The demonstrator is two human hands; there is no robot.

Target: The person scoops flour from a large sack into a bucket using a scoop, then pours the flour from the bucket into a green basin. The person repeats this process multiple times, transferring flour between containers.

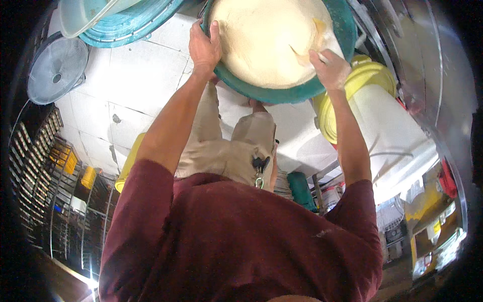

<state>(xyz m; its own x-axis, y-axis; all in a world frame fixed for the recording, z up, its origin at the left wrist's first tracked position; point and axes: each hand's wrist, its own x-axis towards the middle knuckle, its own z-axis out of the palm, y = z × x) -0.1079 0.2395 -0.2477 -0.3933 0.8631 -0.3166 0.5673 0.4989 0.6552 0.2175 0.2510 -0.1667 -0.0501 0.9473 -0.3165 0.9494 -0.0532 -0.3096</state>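
Observation:
A large green tub (pixel 264 93) stands before me, filled with a pale cream mass (pixel 264 41) that looks like dough or flour. My left hand (pixel 205 45) grips the tub's left rim, thumb on the inner side. At the right side of the tub, my right hand (pixel 332 70) is curled with its fingers pinched on a thin, pale, sheet-like material (pixel 334 41). What that material is I cannot tell. Yellowish folds (pixel 319 28) show in the mass near this hand.
A yellow round lid or bucket (pixel 328 120) stands at the right beside a white surface (pixel 392 139). A grey floor fan (pixel 56 70) and a teal basin (pixel 132 26) with a translucent container (pixel 88 15) are at upper left. Metal racks (pixel 54 196) line the lower left, near a yellow container (pixel 130 162).

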